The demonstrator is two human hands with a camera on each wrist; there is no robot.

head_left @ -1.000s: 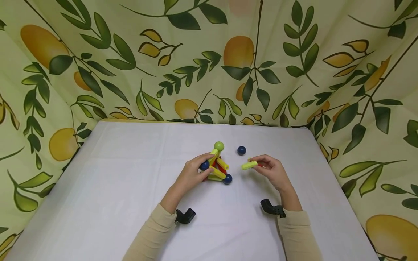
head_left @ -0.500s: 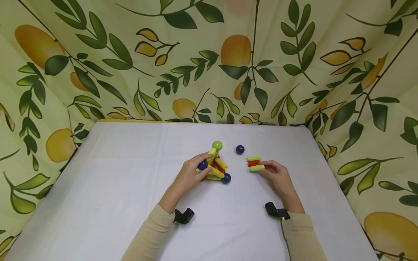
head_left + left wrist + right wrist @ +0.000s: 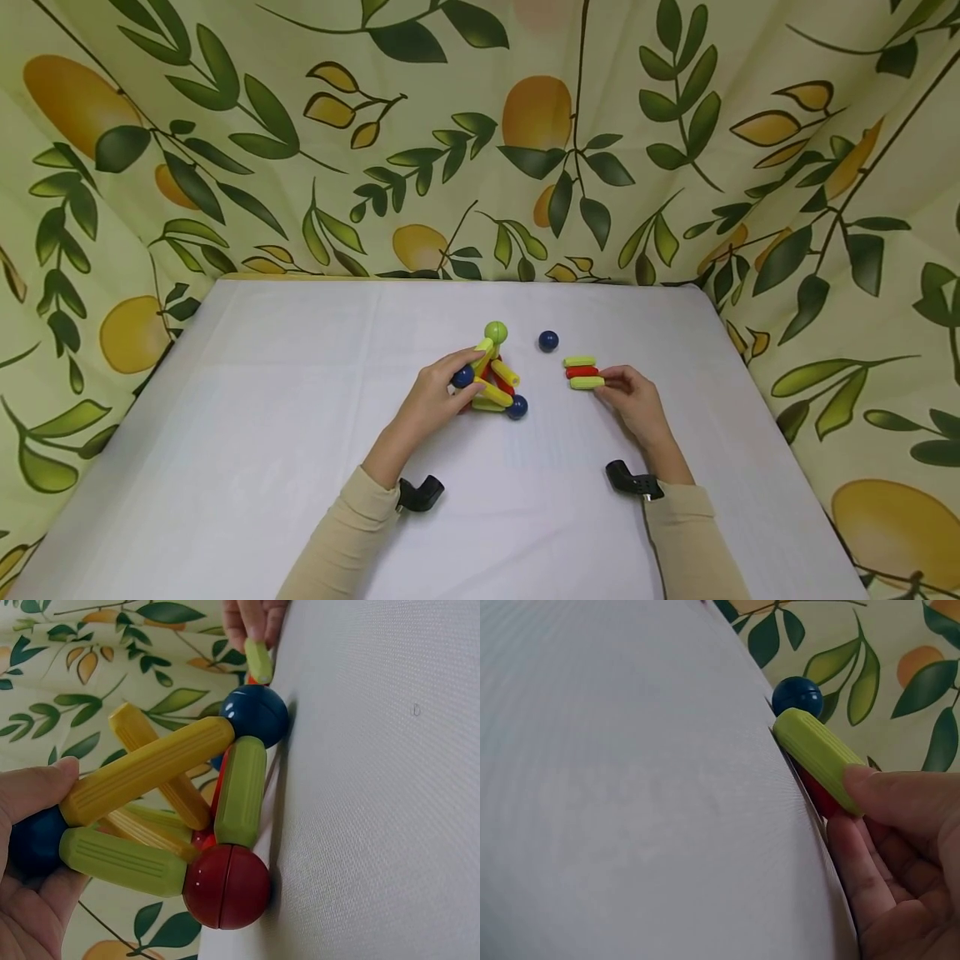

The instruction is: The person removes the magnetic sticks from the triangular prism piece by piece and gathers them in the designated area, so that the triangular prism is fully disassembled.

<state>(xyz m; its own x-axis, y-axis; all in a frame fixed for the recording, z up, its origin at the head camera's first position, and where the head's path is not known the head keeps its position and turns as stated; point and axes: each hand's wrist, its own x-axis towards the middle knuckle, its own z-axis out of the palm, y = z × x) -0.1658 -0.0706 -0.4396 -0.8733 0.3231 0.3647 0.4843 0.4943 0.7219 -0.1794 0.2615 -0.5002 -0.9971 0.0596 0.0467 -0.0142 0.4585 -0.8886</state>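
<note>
Gripping a round navy plastic ball (image 3: pixel 34 844), left hand (image 3: pixel 424 402) faces right hand (image 3: pixel 636 400) pinching ribbed lime-green plastic rod (image 3: pixel 815 754), likely light, best held by one end

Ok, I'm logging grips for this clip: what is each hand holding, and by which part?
The left hand holds the stick-and-ball frame at a blue corner ball; the right hand pinches a light green stick by one end.
</note>
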